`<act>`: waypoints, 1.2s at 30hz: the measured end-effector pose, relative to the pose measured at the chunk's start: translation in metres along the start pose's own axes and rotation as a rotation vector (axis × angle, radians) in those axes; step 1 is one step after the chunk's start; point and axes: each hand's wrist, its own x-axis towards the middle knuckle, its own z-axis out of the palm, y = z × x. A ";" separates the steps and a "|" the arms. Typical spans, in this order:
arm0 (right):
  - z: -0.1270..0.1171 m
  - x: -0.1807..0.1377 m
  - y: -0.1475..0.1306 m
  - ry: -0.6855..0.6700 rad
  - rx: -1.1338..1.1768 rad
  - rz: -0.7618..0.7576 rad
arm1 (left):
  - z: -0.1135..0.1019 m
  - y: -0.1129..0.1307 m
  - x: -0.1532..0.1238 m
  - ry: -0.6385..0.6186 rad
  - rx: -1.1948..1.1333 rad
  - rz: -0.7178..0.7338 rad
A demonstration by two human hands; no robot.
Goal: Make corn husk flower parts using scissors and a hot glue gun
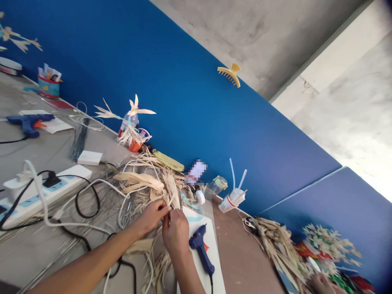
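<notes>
Husks (141, 180) lie in a loose heap on a grey table (107, 149), with a person's two hands meeting at its near edge. Left hand (154, 215): thumb and forefinger drawn together in a pinch, the other fingers curled. Right hand (177, 229): fingers bent inward and closed, back of the hand uppermost, tips against those of the left. A pale strip (171, 199) rises at the joined fingertips and appears pinched there by both hands; its lower end is hidden by the fingers.

Right of the hands, a blue glue gun (200, 245) rests on a white sheet (211, 241). Beyond the hands, along a blue partition (183, 102), stand a bottle (131, 119) partly covered by husk flowers (134, 108), a tilted jar (217, 187) and a cup (228, 203) holding straws (232, 173); a tape roll (200, 197) lies near the jar. A yellow claw clip (229, 75) sits at the partition's upper edge.

On the left, a power strip (81, 172) lies among tangled cables (45, 204), with a second glue gun (29, 121) farther back. At lower right, a co-worker's hand (321, 283), partly cut off by the frame, is beside another husk pile (275, 241); its grip cannot be told.
</notes>
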 end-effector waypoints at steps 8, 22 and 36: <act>0.000 0.000 0.005 -0.110 0.343 0.021 | -0.007 0.017 -0.008 -0.119 -0.388 -0.271; 0.005 -0.005 0.004 -0.037 0.146 0.068 | 0.002 0.000 -0.003 0.004 -0.116 -0.164; 0.004 -0.002 0.019 -0.419 1.182 0.492 | -0.007 0.024 -0.012 -0.333 -0.454 -0.324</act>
